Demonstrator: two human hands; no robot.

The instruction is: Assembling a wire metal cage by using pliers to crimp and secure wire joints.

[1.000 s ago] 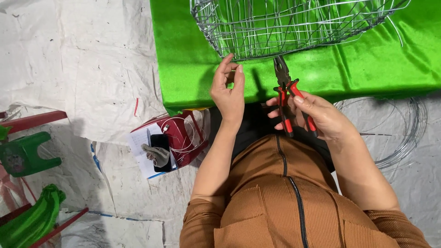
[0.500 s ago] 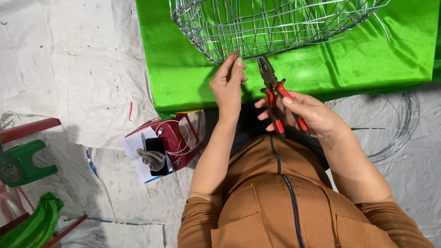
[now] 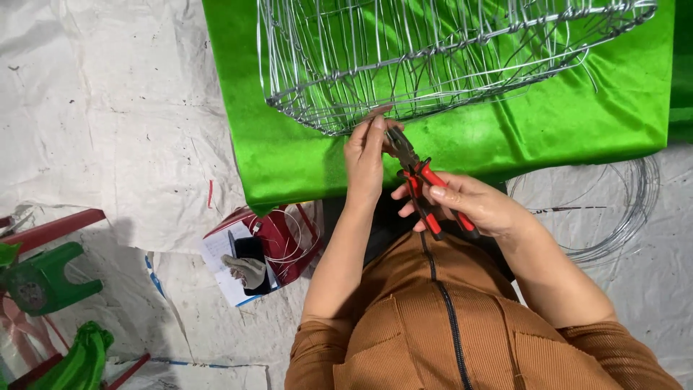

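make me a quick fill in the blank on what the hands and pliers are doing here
1. The right hand holds pliers with red and ____ handles.
2. The left hand touches the rim of a ____ basket frame.
3. The frame rests on a bright ____ cloth.
4. A coil of loose wire lies on the floor to the person's ____.

Missing words: black; wire; green; right

A red rectangular package (image 3: pixel 278 242) lies on the floor, just left of the person's left arm. A dark phone screen (image 3: pixel 250 254) rests against it, above a white paper sheet (image 3: pixel 220 263).
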